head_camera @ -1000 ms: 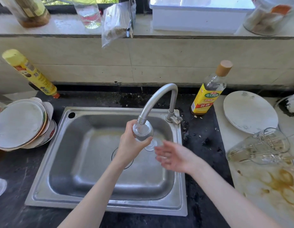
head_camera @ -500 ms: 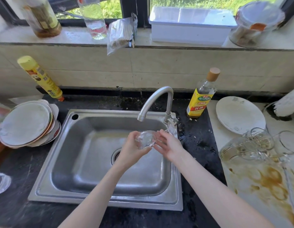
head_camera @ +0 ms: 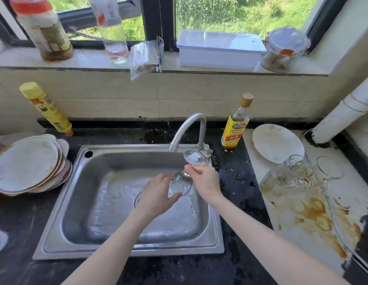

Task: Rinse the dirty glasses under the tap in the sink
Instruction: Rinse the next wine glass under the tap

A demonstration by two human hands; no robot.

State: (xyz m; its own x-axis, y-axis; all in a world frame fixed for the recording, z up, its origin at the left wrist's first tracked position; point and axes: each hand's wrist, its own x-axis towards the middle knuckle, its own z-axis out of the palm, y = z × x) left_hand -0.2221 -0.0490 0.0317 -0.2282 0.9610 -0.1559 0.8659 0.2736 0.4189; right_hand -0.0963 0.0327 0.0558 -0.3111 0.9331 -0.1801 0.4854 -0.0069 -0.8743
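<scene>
A clear stemmed glass (head_camera: 182, 183) is held upside down and tilted over the steel sink (head_camera: 80, 179), its round foot up near the tap spout (head_camera: 186, 130). My right hand (head_camera: 204, 182) pinches its stem. My left hand (head_camera: 157, 195) cups the bowl, thumb at the rim. Water runs out of the glass into the wet basin. Several dirty glasses (head_camera: 296, 175) lie on the stained white board (head_camera: 314, 221) to the right.
A stack of plates (head_camera: 28, 164) sits left of the sink, a white plate (head_camera: 277, 142) and a yellow-labelled bottle (head_camera: 236, 124) behind right. A yellow spray can (head_camera: 46, 109) leans on the wall. Jars, a bottle and a white box (head_camera: 220, 49) line the windowsill.
The glass left the spout and was turned upside down lower in the sink. My right hand came in and took hold of its stem. The camera tilted upward.
</scene>
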